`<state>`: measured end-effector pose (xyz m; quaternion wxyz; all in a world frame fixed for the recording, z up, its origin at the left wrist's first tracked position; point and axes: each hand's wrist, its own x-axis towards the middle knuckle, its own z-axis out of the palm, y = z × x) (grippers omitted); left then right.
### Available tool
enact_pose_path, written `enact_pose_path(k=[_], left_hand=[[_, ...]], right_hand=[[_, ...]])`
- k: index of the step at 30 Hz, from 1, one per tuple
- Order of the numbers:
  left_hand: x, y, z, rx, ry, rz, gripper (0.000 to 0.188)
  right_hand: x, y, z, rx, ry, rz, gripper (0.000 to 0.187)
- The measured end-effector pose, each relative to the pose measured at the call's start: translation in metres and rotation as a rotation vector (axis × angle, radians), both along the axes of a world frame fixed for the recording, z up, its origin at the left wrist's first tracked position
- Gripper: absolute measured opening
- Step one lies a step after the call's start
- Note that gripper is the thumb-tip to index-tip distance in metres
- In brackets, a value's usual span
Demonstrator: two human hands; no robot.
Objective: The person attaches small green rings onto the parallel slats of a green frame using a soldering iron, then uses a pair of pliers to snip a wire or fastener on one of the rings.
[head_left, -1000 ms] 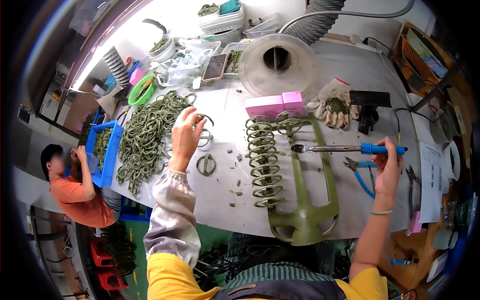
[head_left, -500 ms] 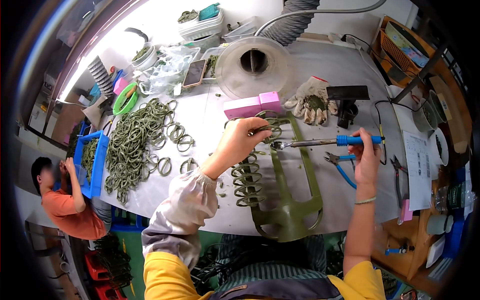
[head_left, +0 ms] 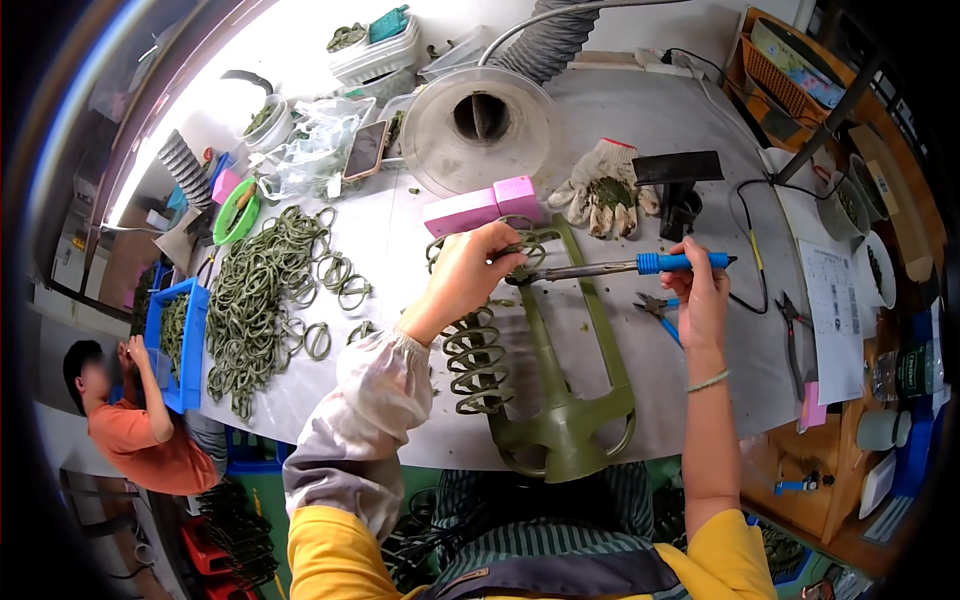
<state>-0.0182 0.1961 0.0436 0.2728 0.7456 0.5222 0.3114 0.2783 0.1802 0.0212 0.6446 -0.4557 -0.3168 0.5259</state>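
My left hand point(head_left: 465, 268) is closed in a pinch on a green ring point(head_left: 530, 255) at the far left end of a green frame point(head_left: 565, 435). My right hand point(head_left: 702, 308) grips the blue handle of a soldering iron point(head_left: 605, 269), whose metal shaft points left. Its tip reaches the spot just below my left fingertips, which partly hide the contact. Several green rings point(head_left: 476, 365) stand in a row along the frame's left bar. A large pile of loose green rings point(head_left: 258, 310) lies to the left.
Pink blocks point(head_left: 480, 207) stand beyond the frame, before a round clear hood point(head_left: 425, 130). A stained glove point(head_left: 606, 190), a black stand point(head_left: 678, 180) and pliers point(head_left: 660, 318) lie to the right. A person in orange point(head_left: 150, 435) sits at far left by a blue crate point(head_left: 190, 350).
The soldering iron's tip has moved left, in under my left fingertips. My left hand stays at the ring by the frame. The whole view has shifted slightly.
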Motion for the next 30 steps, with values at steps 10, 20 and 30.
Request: enact_pose_path(k=[10,20,30], left_hand=[[0.004,0.001,0.005,-0.038,0.000,-0.018,0.019],[-0.007,0.003,-0.008,0.037,0.018,-0.006,0.021],[-0.129,-0.023,0.012,0.157,0.203,0.303,0.022]], right_hand=[[-0.001,0.001,0.000,0.012,0.000,-0.007,0.024],[0.017,-0.010,0.016,0.045,-0.094,-0.139,0.021],[0.019,-0.020,0.026,0.020,-0.057,-0.080,0.022]])
